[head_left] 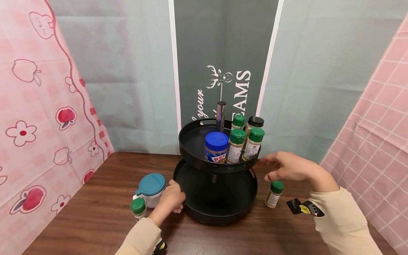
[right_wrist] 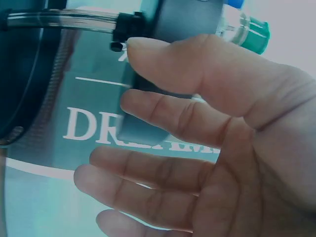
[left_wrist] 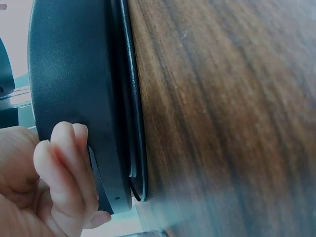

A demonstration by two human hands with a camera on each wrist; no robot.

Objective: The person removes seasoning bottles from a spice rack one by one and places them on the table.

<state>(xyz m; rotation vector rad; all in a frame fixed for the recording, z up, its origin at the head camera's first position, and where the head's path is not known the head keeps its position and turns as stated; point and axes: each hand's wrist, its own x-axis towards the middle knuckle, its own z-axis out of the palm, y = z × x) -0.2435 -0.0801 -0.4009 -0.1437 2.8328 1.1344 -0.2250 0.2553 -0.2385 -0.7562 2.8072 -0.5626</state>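
Both hands at a black two-tier tray stand (head_left: 210, 220) on the wooden table (head_left: 248, 237).
The left hand (head_left: 173, 197) bends its fingers together at the lower tier's rim — whether clamped, I cannot tell; the right hand (head_left: 288, 164), fingers apart and holding nothing, is beside the upper tier (head_left: 197, 140). The step looks like steadying or adjusting the stand; the next move probably calls for an even, level hold — bottles (head_left: 235, 150) crowd one side. Their labels are unreadable; the backdrop cloth (head_left: 194, 46) reads "your" and "DREAMS".

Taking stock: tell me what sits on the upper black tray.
A blue-lidded jar, three green-capped bottles and a black-lidded jar. Lower parts of the rear two are covered.
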